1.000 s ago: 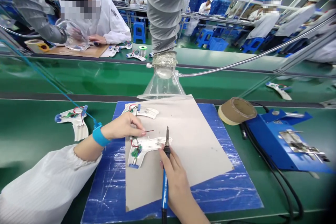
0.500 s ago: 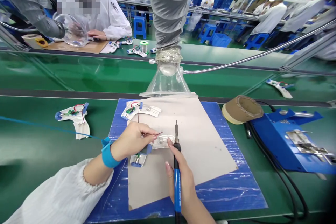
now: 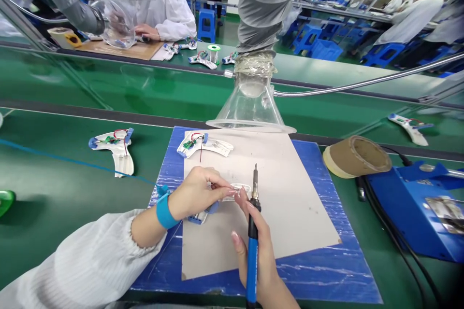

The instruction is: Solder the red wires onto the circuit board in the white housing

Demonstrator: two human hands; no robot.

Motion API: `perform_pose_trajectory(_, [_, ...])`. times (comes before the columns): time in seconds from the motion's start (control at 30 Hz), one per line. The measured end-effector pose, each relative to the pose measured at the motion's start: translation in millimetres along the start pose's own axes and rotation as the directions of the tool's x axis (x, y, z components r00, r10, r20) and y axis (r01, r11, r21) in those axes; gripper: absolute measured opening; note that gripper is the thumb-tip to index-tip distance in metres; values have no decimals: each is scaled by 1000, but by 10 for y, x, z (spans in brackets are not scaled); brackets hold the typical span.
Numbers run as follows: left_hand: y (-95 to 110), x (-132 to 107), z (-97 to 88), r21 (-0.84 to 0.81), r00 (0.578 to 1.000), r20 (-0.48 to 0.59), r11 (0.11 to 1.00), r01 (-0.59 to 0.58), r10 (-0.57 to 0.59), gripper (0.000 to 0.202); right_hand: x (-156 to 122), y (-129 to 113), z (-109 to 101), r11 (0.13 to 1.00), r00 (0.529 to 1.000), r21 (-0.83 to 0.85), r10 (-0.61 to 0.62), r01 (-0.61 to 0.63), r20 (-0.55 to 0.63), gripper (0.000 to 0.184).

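Note:
My left hand [image 3: 201,193], with a blue wrist strap [image 3: 166,207], pinches a thin dark wire whose end meets my right fingertips. Under both hands lies a white curved housing half [image 3: 198,218] with blue parts, mostly hidden by them. My right hand [image 3: 259,246] holds a blue and black soldering iron [image 3: 253,251], its metal tip pointing up and away from the housing. Just beyond, a second white housing half [image 3: 217,146] with a green circuit board and red and dark wires rests on the grey sheet [image 3: 282,212].
The blue board [image 3: 326,270] lies under the sheet. A clear fume hood [image 3: 252,111] hangs over its far edge. At right are a cardboard ring [image 3: 357,157] and a blue soldering stand [image 3: 416,207] with cables. Another housing [image 3: 114,147] lies left. Across the bench sits a co-worker [image 3: 163,9].
My left hand has moved right with the wire, and my right fingertips now meet it. The iron stays upright in my right hand. The whole view has shifted slightly.

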State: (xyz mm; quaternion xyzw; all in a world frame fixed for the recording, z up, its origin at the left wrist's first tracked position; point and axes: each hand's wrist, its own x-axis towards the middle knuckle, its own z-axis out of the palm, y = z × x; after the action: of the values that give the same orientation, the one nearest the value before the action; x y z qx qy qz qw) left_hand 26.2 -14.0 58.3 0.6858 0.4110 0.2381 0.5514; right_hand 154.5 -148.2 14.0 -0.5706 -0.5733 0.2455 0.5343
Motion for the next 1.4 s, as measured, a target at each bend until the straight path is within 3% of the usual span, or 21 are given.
perform_pose_trajectory(0.27, [-52,8,22,-6,996,-91,1000,21,-21,9,-58,-3,25,998,995,16,59,-60,81,53])
perform_pose_trajectory(0.67, [-49,-20,63,-3,995,-96,1000,8,-8,11,-77,23,20,999,997,14,38,-39,65,57])
perform_pose_trajectory(0.8, [-115,-5,50,89,991,-130,996,24,-13,12,-63,68,-38,990,994,-125,-57,68,89,56])
perform_pose_trajectory(0.9, [-177,14,11,225,995,-104,974,33,-10,12,-29,65,-123,936,986,-309,-159,166,50,56])
perform_pose_trajectory(1.03, [-232,22,-36,269,997,-67,962,49,-32,12,-15,17,-214,851,978,-507,-197,139,-63,43])
perform_pose_trajectory(1.2, [-232,32,-41,270,998,-33,961,63,-56,13,-69,6,-238,834,959,-512,-277,207,-63,46])
perform_pose_trajectory(1.4, [-256,62,-43,270,998,-7,961,61,-62,12,-116,-17,-214,853,957,-492,-266,178,-116,35])
